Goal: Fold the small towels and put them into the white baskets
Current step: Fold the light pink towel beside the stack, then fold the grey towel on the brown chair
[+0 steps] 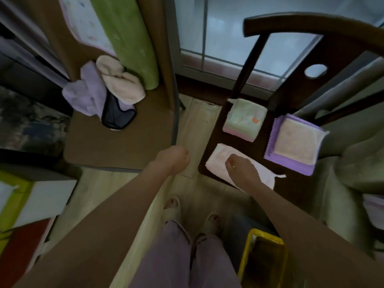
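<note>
Softly, my right hand [242,166] pressed the pink towel [218,161] on the dark chair [209,174] beside 2 folded ones; it looked limp and light (best pinched at 1 corner). Left hand [176,160] curled, holding nothing.

There is just the one view, from a camera worn on the person's head, looking steeply down and a little forward over their own arms. Its wide lens bends the edges, so the dark wooden chair [259,59] at two o'clock and the brown table [116,146] at ten o'clock both curve outward. The person's feet and lilac trouser legs [187,256] sit at six o'clock, almost straight beneath the lens. The forearms enter from the bottom corners and run up toward the centre, close enough to fill much of the lower half. At twelve o'clock the view reaches a glass door [218,28] and the floor beyond it.
</note>
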Motion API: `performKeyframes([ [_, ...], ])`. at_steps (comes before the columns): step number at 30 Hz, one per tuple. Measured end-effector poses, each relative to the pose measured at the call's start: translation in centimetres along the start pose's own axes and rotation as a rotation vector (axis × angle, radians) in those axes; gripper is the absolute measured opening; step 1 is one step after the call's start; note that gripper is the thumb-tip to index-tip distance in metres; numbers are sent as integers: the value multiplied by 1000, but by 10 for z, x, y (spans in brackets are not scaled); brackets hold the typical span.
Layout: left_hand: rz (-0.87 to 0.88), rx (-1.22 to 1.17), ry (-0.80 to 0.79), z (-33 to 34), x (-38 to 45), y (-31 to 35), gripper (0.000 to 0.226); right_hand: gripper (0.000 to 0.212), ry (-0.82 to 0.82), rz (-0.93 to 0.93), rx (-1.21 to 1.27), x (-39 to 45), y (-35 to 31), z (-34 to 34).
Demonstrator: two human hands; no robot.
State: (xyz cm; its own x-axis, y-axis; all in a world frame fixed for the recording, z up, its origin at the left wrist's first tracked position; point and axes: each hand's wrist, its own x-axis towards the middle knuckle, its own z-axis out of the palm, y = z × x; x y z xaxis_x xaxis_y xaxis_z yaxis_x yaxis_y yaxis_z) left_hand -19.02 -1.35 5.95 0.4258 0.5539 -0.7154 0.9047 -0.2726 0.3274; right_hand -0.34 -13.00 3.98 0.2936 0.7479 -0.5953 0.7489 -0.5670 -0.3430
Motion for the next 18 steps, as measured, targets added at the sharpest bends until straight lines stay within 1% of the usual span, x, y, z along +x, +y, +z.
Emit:
performKeyframes([
  [2,10,23,22,-2,-7,-17,26,27,15,-10,21,2,-18,2],
  [4,1,56,52,-11,-14,-41,22,24,-3,-59,60,4,-42,0],
  [7,-41,68,45,-33,-18,-89,23,26,3,-138,51,12,-84,-8],
  [10,-71,-5,130,-59,-18,-147,26,24,7,-206,25,27,-134,-9],
  [12,-103,-78,167,-73,-14,-181,20,22,8,-247,0,39,-172,-7],
  [13,-156,-136,195,-80,-8,-196,18,20,16,-250,-7,46,-192,-5],
  [14,-214,-128,228,-87,-4,-212,16,20,15,-238,-23,54,-212,-1],
  [15,-256,-139,188,-95,-9,-233,14,20,4,-225,-39,62,-232,2],
  [16,-379,-124,164,-112,-11,-247,14,21,-12,-216,-53,71,-253,7],
  [17,-347,-120,232,-123,-15,-268,13,22,-24,-215,-55,83,-279,15],
  [18,-260,-171,320,-130,-5,-280,13,22,-30,-206,-37,91,-295,19],
])
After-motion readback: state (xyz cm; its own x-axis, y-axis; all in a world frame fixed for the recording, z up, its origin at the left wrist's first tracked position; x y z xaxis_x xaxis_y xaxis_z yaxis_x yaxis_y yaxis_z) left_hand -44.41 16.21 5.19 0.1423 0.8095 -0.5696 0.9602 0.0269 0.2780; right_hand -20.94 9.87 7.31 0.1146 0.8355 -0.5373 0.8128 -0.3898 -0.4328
